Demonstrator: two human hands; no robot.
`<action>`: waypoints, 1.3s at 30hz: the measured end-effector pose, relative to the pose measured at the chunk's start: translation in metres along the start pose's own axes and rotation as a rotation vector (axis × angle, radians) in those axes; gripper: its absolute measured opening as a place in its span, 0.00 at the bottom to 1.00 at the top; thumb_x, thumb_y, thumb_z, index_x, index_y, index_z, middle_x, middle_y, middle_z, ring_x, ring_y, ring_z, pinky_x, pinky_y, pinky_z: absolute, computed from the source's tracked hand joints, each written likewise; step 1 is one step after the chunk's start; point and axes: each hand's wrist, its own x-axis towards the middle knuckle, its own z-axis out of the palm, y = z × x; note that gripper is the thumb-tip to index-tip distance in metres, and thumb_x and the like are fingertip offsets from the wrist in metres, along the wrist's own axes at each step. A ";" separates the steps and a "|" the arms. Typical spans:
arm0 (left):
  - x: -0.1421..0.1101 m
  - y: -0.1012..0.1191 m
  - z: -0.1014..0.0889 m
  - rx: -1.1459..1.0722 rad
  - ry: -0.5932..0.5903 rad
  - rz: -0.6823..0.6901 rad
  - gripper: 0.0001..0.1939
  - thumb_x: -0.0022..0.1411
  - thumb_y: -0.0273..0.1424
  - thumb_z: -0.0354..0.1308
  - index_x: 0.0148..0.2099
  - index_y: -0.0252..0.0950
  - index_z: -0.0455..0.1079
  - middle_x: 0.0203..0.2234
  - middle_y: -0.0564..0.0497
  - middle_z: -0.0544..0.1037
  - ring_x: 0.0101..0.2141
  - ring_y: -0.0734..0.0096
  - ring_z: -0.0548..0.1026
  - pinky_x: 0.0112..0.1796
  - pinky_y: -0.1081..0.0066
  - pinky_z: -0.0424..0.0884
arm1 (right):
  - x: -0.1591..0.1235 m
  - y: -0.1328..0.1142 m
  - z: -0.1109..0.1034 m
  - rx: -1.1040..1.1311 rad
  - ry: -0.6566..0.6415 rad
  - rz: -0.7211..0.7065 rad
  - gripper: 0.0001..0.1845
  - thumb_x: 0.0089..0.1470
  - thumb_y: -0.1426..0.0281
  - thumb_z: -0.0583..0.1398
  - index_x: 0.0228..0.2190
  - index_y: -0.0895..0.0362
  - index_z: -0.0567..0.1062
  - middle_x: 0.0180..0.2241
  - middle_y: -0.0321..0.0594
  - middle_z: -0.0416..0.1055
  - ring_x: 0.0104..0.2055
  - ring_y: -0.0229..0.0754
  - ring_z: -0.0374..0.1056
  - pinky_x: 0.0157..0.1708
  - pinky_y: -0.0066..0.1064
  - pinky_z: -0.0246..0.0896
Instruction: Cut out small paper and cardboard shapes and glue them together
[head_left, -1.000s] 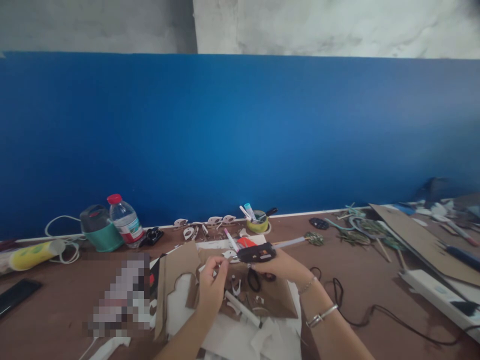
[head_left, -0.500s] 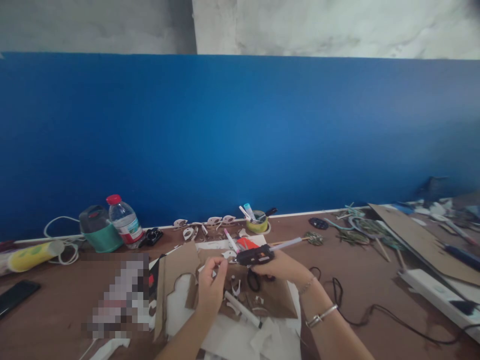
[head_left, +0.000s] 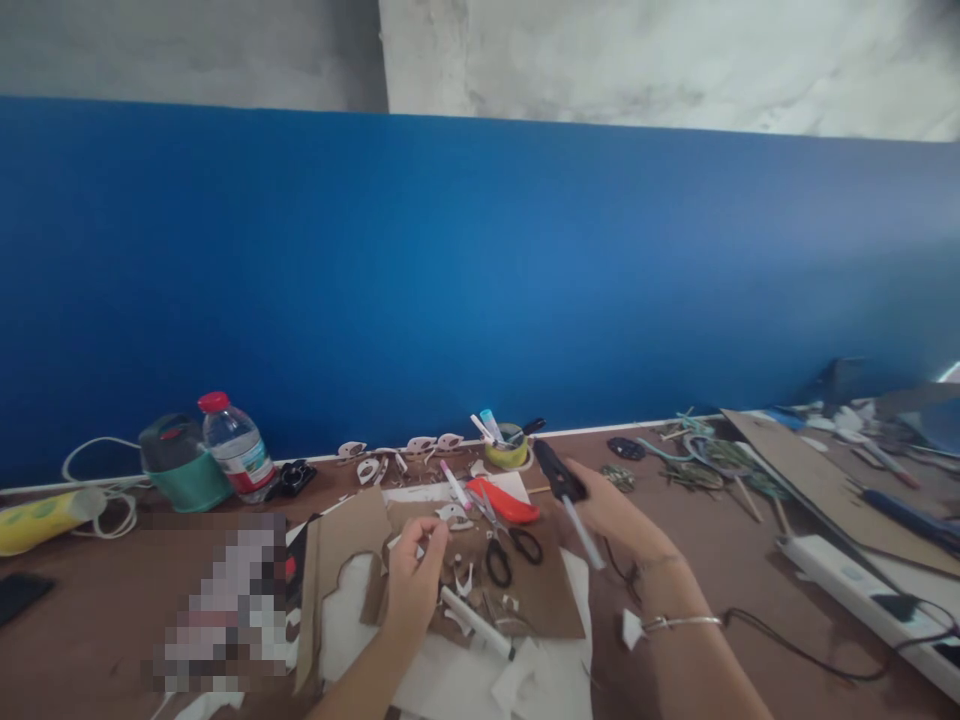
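My right hand (head_left: pixel 611 510) grips a black hot glue gun (head_left: pixel 559 470), raised over the right side of the cardboard and tipped away from me. A translucent glue stick (head_left: pixel 583 535) sticks out of its back end. My left hand (head_left: pixel 416 570) is closed in a pinch above the cardboard (head_left: pixel 551 595); what its fingertips hold, if anything, is too small to make out. Just past those fingertips lies a white bird-shaped cutout (head_left: pixel 454 514). Black-handled scissors (head_left: pixel 499 562) lie between the hands, close to an orange-red object (head_left: pixel 510 502). A white marker (head_left: pixel 480 625) rests nearer me.
Several bird cutouts (head_left: pixel 421 445) line the back edge beside a yellow tape roll (head_left: pixel 507 455) holding pens. A water bottle (head_left: pixel 238 450) stands at left. On the right are a power strip (head_left: pixel 862 590), a cardboard sheet (head_left: pixel 825 490) and a black cord (head_left: pixel 795 655).
My right hand has swung the glue gun right, away from my left hand, and turned it; the scissors are now uncovered. My left hand keeps its pinch. The view has shifted slightly.
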 end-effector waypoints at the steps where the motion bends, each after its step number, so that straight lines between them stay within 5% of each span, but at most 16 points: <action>1: 0.000 0.000 0.000 0.001 0.004 0.004 0.17 0.58 0.44 0.54 0.28 0.36 0.70 0.23 0.51 0.73 0.28 0.66 0.70 0.30 0.71 0.65 | 0.001 0.011 -0.003 -0.110 -0.009 0.018 0.19 0.43 0.76 0.56 0.40 0.58 0.74 0.36 0.43 0.76 0.38 0.47 0.69 0.38 0.32 0.61; 4: 0.000 0.001 0.000 0.004 0.006 0.011 0.17 0.58 0.44 0.54 0.28 0.36 0.70 0.23 0.51 0.74 0.28 0.65 0.71 0.31 0.71 0.65 | 0.003 0.040 -0.002 -0.477 0.057 0.249 0.23 0.40 0.80 0.54 0.38 0.53 0.76 0.36 0.44 0.75 0.42 0.49 0.68 0.40 0.35 0.59; 8: 0.000 0.003 -0.001 0.006 0.004 0.011 0.16 0.58 0.43 0.53 0.29 0.36 0.70 0.23 0.51 0.74 0.29 0.66 0.71 0.31 0.71 0.65 | 0.004 0.057 0.015 -0.563 0.111 0.351 0.24 0.42 0.80 0.53 0.39 0.49 0.77 0.45 0.48 0.71 0.49 0.57 0.63 0.42 0.47 0.57; 15: 0.000 0.004 -0.001 0.002 0.014 0.004 0.17 0.58 0.45 0.54 0.28 0.36 0.71 0.22 0.51 0.74 0.27 0.66 0.71 0.30 0.71 0.65 | 0.012 0.037 0.034 -0.625 0.214 0.366 0.21 0.49 0.75 0.54 0.46 0.54 0.73 0.45 0.52 0.68 0.51 0.58 0.61 0.47 0.52 0.53; 18: 0.000 0.002 0.000 -0.014 0.047 -0.006 0.18 0.57 0.45 0.54 0.28 0.36 0.70 0.21 0.52 0.73 0.26 0.67 0.70 0.30 0.71 0.66 | 0.015 0.005 0.047 -0.576 0.339 0.201 0.20 0.52 0.76 0.52 0.45 0.55 0.74 0.47 0.50 0.68 0.51 0.55 0.60 0.50 0.48 0.52; 20: -0.001 0.001 0.000 -0.030 0.087 -0.007 0.18 0.57 0.45 0.54 0.28 0.36 0.70 0.21 0.52 0.73 0.26 0.67 0.70 0.30 0.71 0.66 | 0.013 -0.018 0.063 -0.491 0.261 -0.037 0.16 0.54 0.74 0.53 0.40 0.53 0.77 0.49 0.47 0.68 0.53 0.52 0.60 0.52 0.44 0.51; 23: -0.002 0.001 0.000 -0.051 0.133 -0.004 0.17 0.57 0.45 0.55 0.28 0.36 0.69 0.23 0.51 0.74 0.27 0.67 0.70 0.31 0.71 0.67 | 0.005 -0.043 0.092 -0.460 0.132 -0.313 0.17 0.57 0.69 0.53 0.46 0.50 0.74 0.58 0.44 0.61 0.62 0.54 0.49 0.58 0.50 0.43; 28: -0.002 -0.002 0.000 -0.056 0.143 0.012 0.17 0.57 0.44 0.54 0.28 0.36 0.69 0.23 0.50 0.74 0.27 0.66 0.71 0.31 0.71 0.67 | -0.004 -0.045 0.120 -0.474 0.031 -0.340 0.22 0.59 0.66 0.51 0.54 0.54 0.67 0.64 0.48 0.49 0.66 0.55 0.40 0.60 0.56 0.35; 39: -0.003 0.000 0.000 -0.026 0.143 0.042 0.16 0.58 0.43 0.54 0.29 0.36 0.70 0.22 0.51 0.74 0.27 0.67 0.71 0.31 0.71 0.66 | -0.002 -0.040 0.129 -0.475 0.021 -0.309 0.19 0.58 0.65 0.54 0.50 0.50 0.70 0.64 0.47 0.49 0.67 0.55 0.36 0.60 0.60 0.28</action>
